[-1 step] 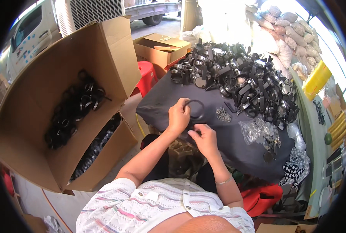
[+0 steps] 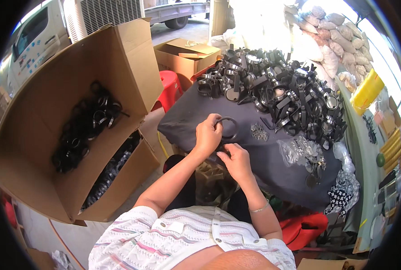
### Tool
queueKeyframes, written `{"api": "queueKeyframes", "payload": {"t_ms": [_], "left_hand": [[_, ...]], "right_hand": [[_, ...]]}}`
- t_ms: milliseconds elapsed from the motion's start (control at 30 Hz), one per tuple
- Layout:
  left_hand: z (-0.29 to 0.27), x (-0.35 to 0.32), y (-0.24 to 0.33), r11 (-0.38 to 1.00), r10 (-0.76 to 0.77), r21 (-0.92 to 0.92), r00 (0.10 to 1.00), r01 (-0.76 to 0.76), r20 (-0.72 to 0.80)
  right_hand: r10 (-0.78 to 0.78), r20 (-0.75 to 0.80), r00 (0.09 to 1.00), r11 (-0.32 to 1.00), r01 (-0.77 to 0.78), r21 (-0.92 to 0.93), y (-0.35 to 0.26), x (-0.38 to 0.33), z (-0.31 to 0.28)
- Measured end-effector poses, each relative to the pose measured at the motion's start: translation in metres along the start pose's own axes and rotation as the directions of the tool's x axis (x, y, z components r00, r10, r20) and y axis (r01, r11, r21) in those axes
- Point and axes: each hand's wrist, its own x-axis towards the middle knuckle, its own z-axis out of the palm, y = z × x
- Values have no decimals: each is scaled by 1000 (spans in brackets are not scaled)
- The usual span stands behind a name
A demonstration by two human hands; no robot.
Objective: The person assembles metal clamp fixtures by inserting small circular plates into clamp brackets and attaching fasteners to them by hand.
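My left hand [image 2: 208,135] is closed on a black ring-shaped band [image 2: 235,130], held over the near left part of the dark cloth-covered table [image 2: 178,117]. The loop stands out to the right of its fingers. Just below the loop, my right hand [image 2: 235,158] is closed in a pinch by the band's lower end. Its fingertips partly hide what lies between them. To the right of the loop lies a small heap of tiny metal parts [image 2: 258,132]. Across the table's far side spreads a big pile of black straps with round silvery pieces [image 2: 277,90].
At left, a large open cardboard box [image 2: 34,117] holds more black straps, above another box [image 2: 133,173]. A clear plastic bag [image 2: 291,152] with metal parts lies on the table's right. A red stool [image 2: 170,85] and an open carton [image 2: 182,63] stand beyond.
My left hand has shifted very slightly to the right with the band, and the loop has swung a little. My right hand stays almost in place.
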Motion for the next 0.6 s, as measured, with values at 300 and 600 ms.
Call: {"api": "queueKeyframes", "payload": {"t_ms": [300,600], "left_hand": [[-6,-3,-5,866,127,469,984,-173,129],[-3,1,-14,753,154,584,944,-302,291]], "right_hand": [[-7,126,992,992,22,-123,-13,7,-4],[108,461,881,994,-98,-46,-18,12,-9]]}}
